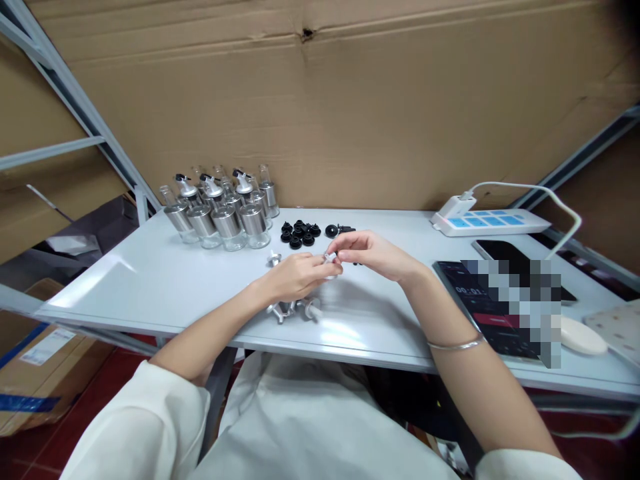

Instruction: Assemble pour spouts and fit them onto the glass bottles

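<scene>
Both hands meet above the middle of the white table (140, 287). My left hand (296, 275) is closed around a small silver pourer spout (330, 257), mostly hidden by the fingers. At the same piece, my right hand (373, 255) pinches with thumb and fingertips; whether a smaller part is between them I cannot tell. Below my left hand lie several loose silver pourer spouts (311, 309), and another spout (274, 259) lies just behind it. Black stopper parts (299, 233) sit in a cluster beyond the hands, with small black pieces (345, 229) to their right.
Glass bottles with steel sleeves (227, 223) stand at the back left, three topped with silver pourers (213, 185). At the right are a power strip (493, 222) with a white cable (565, 207), a dark phone (500, 257), a tablet (475, 293) and a white round object (583, 335). Cardboard (350, 120) walls the back.
</scene>
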A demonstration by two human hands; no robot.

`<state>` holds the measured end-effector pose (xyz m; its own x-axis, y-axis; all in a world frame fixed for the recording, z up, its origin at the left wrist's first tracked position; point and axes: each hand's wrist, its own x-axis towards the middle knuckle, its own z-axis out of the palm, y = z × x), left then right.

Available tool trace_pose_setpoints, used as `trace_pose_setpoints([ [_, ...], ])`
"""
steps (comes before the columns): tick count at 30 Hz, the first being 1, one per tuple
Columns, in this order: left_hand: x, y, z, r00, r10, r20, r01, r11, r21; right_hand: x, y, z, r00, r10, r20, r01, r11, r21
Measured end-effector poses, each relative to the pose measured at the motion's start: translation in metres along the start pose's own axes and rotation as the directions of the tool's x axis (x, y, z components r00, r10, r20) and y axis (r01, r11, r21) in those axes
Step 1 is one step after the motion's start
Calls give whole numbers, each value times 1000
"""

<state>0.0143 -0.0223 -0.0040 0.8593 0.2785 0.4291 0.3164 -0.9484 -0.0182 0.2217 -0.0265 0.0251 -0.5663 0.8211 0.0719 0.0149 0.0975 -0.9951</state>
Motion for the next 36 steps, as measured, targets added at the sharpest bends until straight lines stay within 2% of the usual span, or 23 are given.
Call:
trace_pose_setpoints([
  [11, 1, 0, 2, 999, -40, 22, 41, 999, -10, 1, 0, 6, 995, -23, -100, 19, 999, -41],
  [17, 1, 0, 1, 999, -42, -13, 41, 999, -19, 2, -1, 8, 988, -33, -153, 25, 998, -56],
  [25, 2, 1, 0, 998, -62, -8, 62, 998, -12, 1, 0, 4, 985, -63, -159, 48, 994, -94],
  [29, 1, 0, 3, 995, -50, -82, 45, 997, -55, -1, 0, 1, 974, -63, -215, 36, 991, -130],
  [33, -1, -3, 10, 971, -105, -215, 67, 982, -174, -1, -3, 1, 964, -113, -241, 90, 990, -104],
  [36, -2, -6, 11, 962, -153, -227, 110, 975, -192, -1, -4, 0, 954, -128, -273, 107, 990, -89],
])
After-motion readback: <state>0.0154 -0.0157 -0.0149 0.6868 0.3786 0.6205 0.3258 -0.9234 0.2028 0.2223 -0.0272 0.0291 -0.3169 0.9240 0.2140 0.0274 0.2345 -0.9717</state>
